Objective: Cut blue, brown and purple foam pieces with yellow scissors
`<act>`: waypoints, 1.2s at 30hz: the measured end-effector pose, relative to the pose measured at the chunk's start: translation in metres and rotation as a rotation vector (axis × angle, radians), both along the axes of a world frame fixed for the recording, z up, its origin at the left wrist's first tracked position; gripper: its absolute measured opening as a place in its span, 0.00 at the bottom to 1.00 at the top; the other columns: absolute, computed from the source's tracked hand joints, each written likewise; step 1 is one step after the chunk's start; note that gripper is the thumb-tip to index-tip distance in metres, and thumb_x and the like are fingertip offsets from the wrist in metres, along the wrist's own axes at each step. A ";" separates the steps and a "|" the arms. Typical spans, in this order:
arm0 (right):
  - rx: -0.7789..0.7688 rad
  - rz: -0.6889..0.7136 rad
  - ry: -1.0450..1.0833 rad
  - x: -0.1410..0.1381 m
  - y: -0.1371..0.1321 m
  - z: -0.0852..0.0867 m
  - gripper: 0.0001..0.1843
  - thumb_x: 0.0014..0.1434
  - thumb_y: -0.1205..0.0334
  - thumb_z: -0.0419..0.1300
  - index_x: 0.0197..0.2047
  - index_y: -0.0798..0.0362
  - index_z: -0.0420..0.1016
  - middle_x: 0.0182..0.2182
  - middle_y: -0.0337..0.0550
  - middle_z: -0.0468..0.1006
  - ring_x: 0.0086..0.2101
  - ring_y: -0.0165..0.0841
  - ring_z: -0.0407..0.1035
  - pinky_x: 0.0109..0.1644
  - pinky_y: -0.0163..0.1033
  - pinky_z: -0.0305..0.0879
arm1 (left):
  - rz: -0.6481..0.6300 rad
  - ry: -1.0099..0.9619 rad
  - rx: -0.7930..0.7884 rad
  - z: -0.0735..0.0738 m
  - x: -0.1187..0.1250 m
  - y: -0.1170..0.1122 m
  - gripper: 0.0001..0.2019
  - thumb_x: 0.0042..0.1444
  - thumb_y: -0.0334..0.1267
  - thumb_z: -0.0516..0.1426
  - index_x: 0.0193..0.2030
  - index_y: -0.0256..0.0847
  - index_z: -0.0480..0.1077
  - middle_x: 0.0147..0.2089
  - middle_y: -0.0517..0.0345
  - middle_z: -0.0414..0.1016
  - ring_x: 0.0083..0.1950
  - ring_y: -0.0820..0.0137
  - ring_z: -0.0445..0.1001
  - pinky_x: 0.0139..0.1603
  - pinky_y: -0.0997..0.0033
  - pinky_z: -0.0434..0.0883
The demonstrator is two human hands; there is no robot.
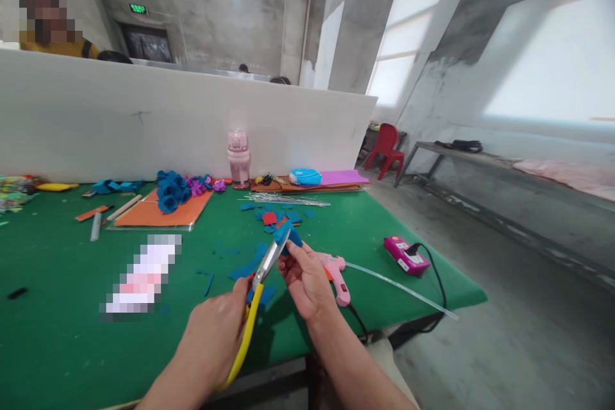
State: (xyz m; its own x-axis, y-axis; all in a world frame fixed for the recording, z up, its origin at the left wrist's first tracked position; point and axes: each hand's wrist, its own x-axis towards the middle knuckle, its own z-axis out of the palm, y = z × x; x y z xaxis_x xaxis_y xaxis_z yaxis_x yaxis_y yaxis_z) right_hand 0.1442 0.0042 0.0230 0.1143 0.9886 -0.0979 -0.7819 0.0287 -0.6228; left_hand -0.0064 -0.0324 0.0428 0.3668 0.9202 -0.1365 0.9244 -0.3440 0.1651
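Head view: scissors (pixel 267 261) near table edge (pixel 432 311)

No wording can be read. A green lit sign (pixel 138 9) above the far left doorway (pixel 147 43) shows characters too small to make out. The yellow mark on the pink box (pixel 406 255), right on the counter (pixel 57 295), is blurred.

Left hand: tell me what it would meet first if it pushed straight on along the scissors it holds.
Most likely the blue piece pinched by the right hand. The scissors in the left hand point at it, with the blades at its edge. Depth is hard to judge.
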 end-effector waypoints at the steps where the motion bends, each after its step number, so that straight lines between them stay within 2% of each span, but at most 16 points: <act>1: 0.003 0.003 -0.002 0.001 0.000 0.000 0.10 0.41 0.64 0.70 0.30 0.54 0.76 0.24 0.34 0.77 0.24 0.23 0.67 0.25 0.27 0.62 | -0.001 0.007 -0.005 0.001 0.000 0.000 0.13 0.62 0.34 0.42 0.50 0.36 0.60 0.37 0.48 0.77 0.40 0.55 0.77 0.34 0.62 0.68; 17: 0.009 0.034 -0.023 0.008 0.002 0.001 0.10 0.41 0.66 0.69 0.29 0.55 0.76 0.23 0.35 0.77 0.23 0.24 0.67 0.26 0.28 0.63 | 0.000 0.099 -0.034 0.005 -0.004 0.002 0.14 0.62 0.35 0.42 0.51 0.36 0.61 0.38 0.46 0.78 0.41 0.56 0.77 0.36 0.64 0.69; 31: 0.034 0.099 -0.166 0.024 0.005 0.002 0.11 0.41 0.65 0.70 0.30 0.56 0.76 0.25 0.37 0.78 0.23 0.24 0.68 0.26 0.27 0.65 | -0.011 0.127 -0.062 0.010 -0.007 0.000 0.17 0.60 0.34 0.42 0.54 0.36 0.60 0.38 0.45 0.78 0.40 0.53 0.77 0.37 0.59 0.69; 36: 0.045 0.109 -0.184 0.027 0.006 0.001 0.11 0.41 0.65 0.70 0.30 0.56 0.77 0.25 0.37 0.78 0.22 0.23 0.68 0.26 0.27 0.65 | -0.017 0.119 -0.069 0.011 -0.007 -0.001 0.16 0.60 0.34 0.42 0.53 0.35 0.62 0.38 0.45 0.78 0.40 0.51 0.76 0.37 0.57 0.69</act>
